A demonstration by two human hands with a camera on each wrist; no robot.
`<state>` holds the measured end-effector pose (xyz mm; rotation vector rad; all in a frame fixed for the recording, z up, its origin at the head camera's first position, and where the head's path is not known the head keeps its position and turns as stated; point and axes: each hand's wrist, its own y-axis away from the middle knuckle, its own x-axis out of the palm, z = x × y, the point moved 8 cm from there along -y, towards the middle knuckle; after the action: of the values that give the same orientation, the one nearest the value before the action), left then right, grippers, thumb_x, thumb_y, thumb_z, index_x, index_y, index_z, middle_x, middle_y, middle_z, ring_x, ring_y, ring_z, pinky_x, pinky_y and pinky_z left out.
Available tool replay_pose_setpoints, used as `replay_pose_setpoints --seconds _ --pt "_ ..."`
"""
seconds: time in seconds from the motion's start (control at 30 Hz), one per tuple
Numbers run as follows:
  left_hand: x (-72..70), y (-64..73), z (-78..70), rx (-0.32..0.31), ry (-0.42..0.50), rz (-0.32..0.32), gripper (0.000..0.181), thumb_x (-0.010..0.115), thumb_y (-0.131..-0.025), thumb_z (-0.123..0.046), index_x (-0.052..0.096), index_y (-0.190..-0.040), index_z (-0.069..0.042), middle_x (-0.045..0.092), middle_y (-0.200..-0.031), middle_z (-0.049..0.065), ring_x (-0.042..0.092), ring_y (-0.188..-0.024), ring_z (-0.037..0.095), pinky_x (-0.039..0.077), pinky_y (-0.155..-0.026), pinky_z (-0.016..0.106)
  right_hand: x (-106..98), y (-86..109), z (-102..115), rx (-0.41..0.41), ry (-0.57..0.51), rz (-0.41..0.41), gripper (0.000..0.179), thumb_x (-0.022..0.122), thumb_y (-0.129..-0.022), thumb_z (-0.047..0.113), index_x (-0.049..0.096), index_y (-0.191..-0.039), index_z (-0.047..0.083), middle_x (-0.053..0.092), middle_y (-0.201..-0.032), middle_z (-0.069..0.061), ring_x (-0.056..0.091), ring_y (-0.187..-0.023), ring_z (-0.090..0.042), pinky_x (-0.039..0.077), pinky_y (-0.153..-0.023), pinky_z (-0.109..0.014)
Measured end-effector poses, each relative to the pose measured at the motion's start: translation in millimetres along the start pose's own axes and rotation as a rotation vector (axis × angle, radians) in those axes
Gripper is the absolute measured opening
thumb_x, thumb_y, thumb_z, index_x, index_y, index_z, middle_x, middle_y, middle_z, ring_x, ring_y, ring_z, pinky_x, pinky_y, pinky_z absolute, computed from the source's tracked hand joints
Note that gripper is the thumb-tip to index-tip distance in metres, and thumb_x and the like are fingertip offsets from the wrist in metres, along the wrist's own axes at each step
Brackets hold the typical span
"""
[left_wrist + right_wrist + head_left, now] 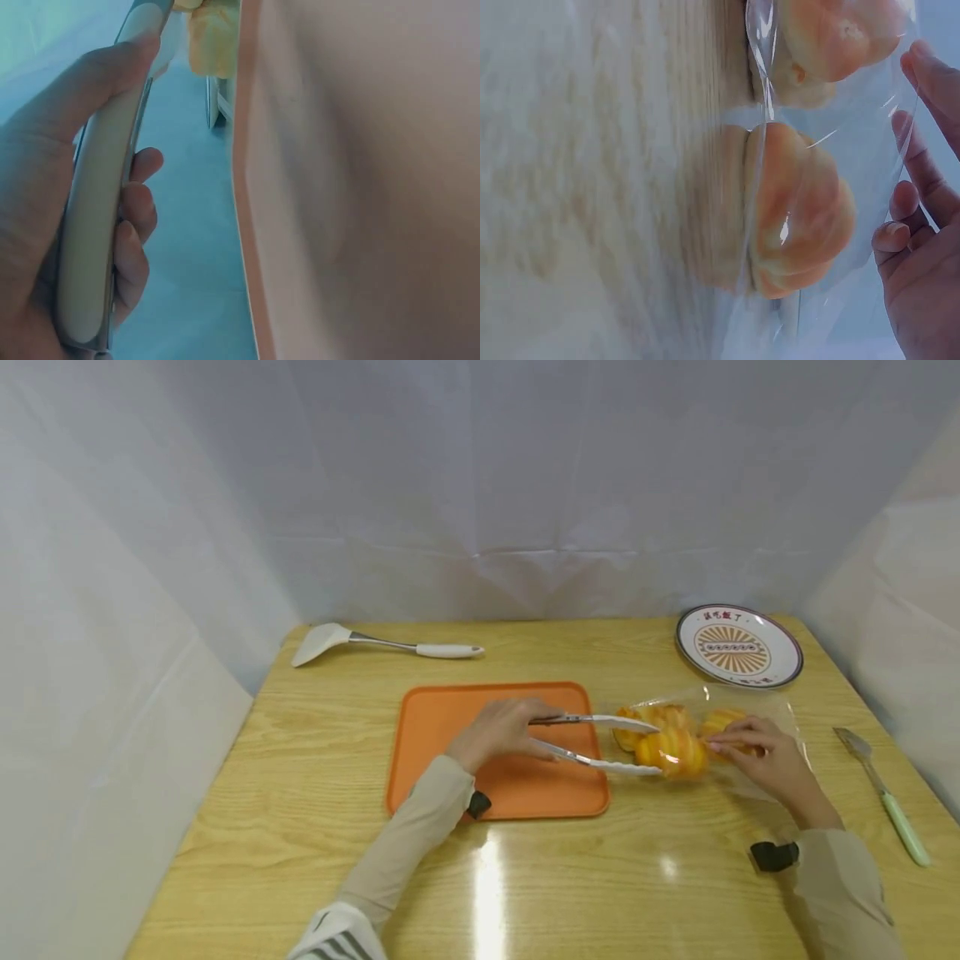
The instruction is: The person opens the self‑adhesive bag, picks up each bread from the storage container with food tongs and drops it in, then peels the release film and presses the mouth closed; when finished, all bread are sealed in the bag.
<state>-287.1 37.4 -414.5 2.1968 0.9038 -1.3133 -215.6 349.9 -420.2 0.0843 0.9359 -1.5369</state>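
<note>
My left hand (510,731) grips a pair of tongs (581,720) over the orange tray. In the left wrist view, its thumb lies along the pale tongs handle (101,217) with the fingers curled round the other side. The tongs' white tips are spread apart, reaching to a bread roll (672,755) at the left part of a clear plastic bag (772,708). Whether the tips touch that roll, I cannot tell. My right hand (768,760) pinches the bag's film above the rolls. Another bread roll (799,214) shows through the film in the right wrist view.
An orange tray (450,793) lies mid-table, left of the bag. Behind it is a white spatula (390,643). A patterned plate (738,646) sits at the back right, and a green-handled utensil (888,797) lies by the right edge. White sheeting (450,485) surrounds the table.
</note>
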Motion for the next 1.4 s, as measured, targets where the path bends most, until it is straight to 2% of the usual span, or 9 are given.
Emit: replay_pose_setpoints --seconds 0.13,0.27,0.37,0.47,0.7,0.9,1.13,1.23,1.4 --pt "-3.0 1.0 -5.8 0.033 -0.134 -0.035 0.061 0.080 -0.079 -0.039 0.060 -0.135 -0.024 0.063 -0.132 -0.001 0.067 -0.101 0.017 0.053 -0.072 0.029 -1.4 1.8 -1.4 0.036 -0.026 -0.021 0.020 0.072 -0.075 -0.017 0.076 -0.084 0.000 0.058 -0.089 0.025 0.045 -0.079 0.001 0.032 -0.061 -0.018" --pt "-9.4 2.6 -16.2 0.126 -0.285 -0.148 0.058 0.081 -0.078 -0.038 0.063 -0.131 -0.024 0.068 -0.121 0.000 0.065 -0.072 0.014 0.033 -0.048 0.020 -2.2 0.3 5.4 0.061 -0.039 -0.050 0.020 0.070 -0.076 -0.019 0.076 -0.086 -0.003 0.058 -0.089 0.026 0.047 -0.078 0.002 0.034 -0.062 -0.015" --pt "-11.9 4.3 -21.3 0.188 -0.309 -0.221 0.056 0.082 -0.076 -0.037 0.066 -0.127 -0.022 0.069 -0.113 0.000 0.062 -0.064 0.011 0.029 -0.046 0.018 -2.4 -2.9 20.8 0.053 -0.029 -0.063 0.017 0.069 -0.075 -0.021 0.073 -0.088 -0.009 0.059 -0.088 0.026 0.047 -0.076 0.001 0.035 -0.063 -0.013" --pt "-10.4 3.9 -20.1 0.194 -0.269 -0.228 0.055 0.082 -0.076 -0.038 0.067 -0.125 -0.021 0.070 -0.112 -0.001 0.063 -0.066 0.011 0.034 -0.048 0.018 -1.9 -5.8 37.6 0.025 -0.042 -0.061 0.016 0.068 -0.077 -0.020 0.073 -0.089 -0.011 0.059 -0.087 0.023 0.043 -0.072 -0.001 0.033 -0.061 -0.014" --pt "-2.2 -2.2 -12.3 0.105 -0.159 -0.122 0.061 0.081 -0.077 -0.041 0.063 -0.132 -0.023 0.068 -0.123 -0.001 0.068 -0.085 0.014 0.041 -0.056 0.019 2.2 -6.3 25.0 0.000 -0.062 -0.078 0.019 0.068 -0.075 -0.023 0.073 -0.088 -0.009 0.060 -0.086 0.019 0.043 -0.069 -0.003 0.034 -0.060 -0.016" --pt "-0.2 -2.0 -11.9 0.022 -0.188 -0.039 0.068 0.081 -0.077 -0.043 0.056 -0.138 -0.028 0.061 -0.134 -0.001 0.067 -0.099 0.016 0.046 -0.063 0.023 5.9 -3.1 3.4 0.028 -0.059 -0.059 0.016 0.069 -0.079 -0.016 0.075 -0.090 -0.005 0.059 -0.090 0.021 0.044 -0.073 0.000 0.035 -0.061 -0.014" --pt "-10.5 8.7 -8.9 0.022 -0.211 -0.083 0.072 0.083 -0.074 -0.044 0.056 -0.139 -0.027 0.063 -0.131 0.000 0.066 -0.092 0.016 0.049 -0.064 0.026 0.9 -6.3 40.4 0.008 -0.013 -0.088 0.013 0.068 -0.076 -0.021 0.071 -0.087 -0.014 0.057 -0.086 0.021 0.040 -0.065 -0.003 0.031 -0.057 -0.014" --pt "-14.7 17.1 2.3 -0.042 -0.127 -0.087 0.072 0.083 -0.074 -0.044 0.056 -0.139 -0.029 0.060 -0.137 0.001 0.064 -0.110 0.021 0.053 -0.083 0.037 1.0 -5.6 39.1 0.018 -0.011 -0.084 0.012 0.067 -0.078 -0.020 0.071 -0.087 -0.014 0.057 -0.084 0.020 0.037 -0.063 -0.004 0.029 -0.055 -0.017" --pt "-24.8 43.6 27.4 -0.176 0.058 -0.117 0.074 0.084 -0.074 -0.041 0.054 -0.141 -0.029 0.054 -0.144 0.002 0.053 -0.130 0.026 0.045 -0.102 0.051 1.4 -5.0 38.8 0.016 -0.028 -0.082 0.013 0.067 -0.078 -0.021 0.071 -0.087 -0.013 0.057 -0.084 0.019 0.037 -0.064 -0.005 0.028 -0.055 -0.018"
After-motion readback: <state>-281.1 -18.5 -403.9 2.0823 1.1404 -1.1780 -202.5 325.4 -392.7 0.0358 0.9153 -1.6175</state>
